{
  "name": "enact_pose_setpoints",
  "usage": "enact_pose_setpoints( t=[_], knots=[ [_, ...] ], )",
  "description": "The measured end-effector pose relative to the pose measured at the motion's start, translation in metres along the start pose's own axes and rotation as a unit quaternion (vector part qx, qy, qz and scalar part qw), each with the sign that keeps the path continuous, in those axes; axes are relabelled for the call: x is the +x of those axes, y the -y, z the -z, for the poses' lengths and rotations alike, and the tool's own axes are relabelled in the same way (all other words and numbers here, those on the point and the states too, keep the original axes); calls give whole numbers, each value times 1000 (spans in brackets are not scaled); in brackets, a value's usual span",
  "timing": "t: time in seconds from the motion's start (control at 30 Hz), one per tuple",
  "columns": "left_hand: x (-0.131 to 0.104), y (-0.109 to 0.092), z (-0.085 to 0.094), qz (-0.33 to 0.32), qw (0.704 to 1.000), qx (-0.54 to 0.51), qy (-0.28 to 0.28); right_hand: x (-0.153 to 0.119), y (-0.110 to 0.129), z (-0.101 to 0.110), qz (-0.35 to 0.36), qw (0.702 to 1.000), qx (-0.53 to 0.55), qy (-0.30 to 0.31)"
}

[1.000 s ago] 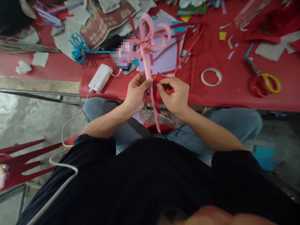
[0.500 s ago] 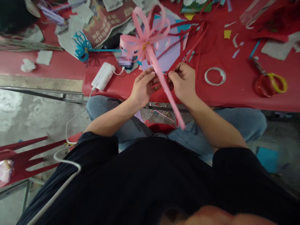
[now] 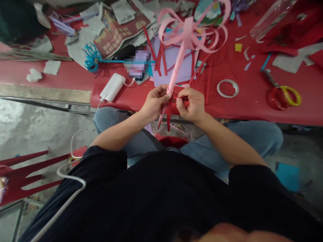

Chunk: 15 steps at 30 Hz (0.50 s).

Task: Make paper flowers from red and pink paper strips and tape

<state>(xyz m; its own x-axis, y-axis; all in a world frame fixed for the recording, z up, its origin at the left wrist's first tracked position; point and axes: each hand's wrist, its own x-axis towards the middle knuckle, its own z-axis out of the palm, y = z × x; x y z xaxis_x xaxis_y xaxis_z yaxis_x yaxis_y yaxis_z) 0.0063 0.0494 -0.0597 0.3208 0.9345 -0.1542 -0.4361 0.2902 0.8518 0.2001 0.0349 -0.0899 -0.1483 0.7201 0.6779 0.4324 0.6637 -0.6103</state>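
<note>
While a blue looped-paper flower (image 3: 92, 58) lies well left of the fingers (image 3: 166, 98), the left hand (image 3: 156, 102) has a pink looped-paper flower (image 3: 187, 37) pinched by its stem (image 3: 177, 69), mostly sticking out beyond the fingertips. A narrow red paper strip (image 3: 169, 118) hangs between; the right hand (image 3: 191, 105) seems to pinch its end. Looks like strip-round-stem stage; next bit probably needs firm left grip, gentle right tension.

My left hand (image 3: 155, 103) pinches pink flower (image 3: 187, 33) by stem; my right hand (image 3: 192, 106) grips red strip (image 3: 169, 119) beside it; white ring (image 3: 236, 89), scissors (image 3: 284, 90) off to right, blue flower (image 3: 93, 59) left on red table (image 3: 252, 107)
</note>
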Motion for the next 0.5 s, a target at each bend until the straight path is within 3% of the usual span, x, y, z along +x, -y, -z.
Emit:
enact_pose_setpoints(
  t=[0.13,0.3,0.4,0.5],
  knots=[
    [-1,3,-1,22,1000,9,-15,2,-7,6,-15,1000,9,13],
    [2,2,0,44,997,-6,-56,6,3,19,-17,1000,6,3],
    [5,-3,2,55,995,-15,-81,9,-4,22,-67,996,6,-57],
    [8,-8,2,49,994,-15,-101,14,-37,16,-181,970,38,-158]
  ],
)
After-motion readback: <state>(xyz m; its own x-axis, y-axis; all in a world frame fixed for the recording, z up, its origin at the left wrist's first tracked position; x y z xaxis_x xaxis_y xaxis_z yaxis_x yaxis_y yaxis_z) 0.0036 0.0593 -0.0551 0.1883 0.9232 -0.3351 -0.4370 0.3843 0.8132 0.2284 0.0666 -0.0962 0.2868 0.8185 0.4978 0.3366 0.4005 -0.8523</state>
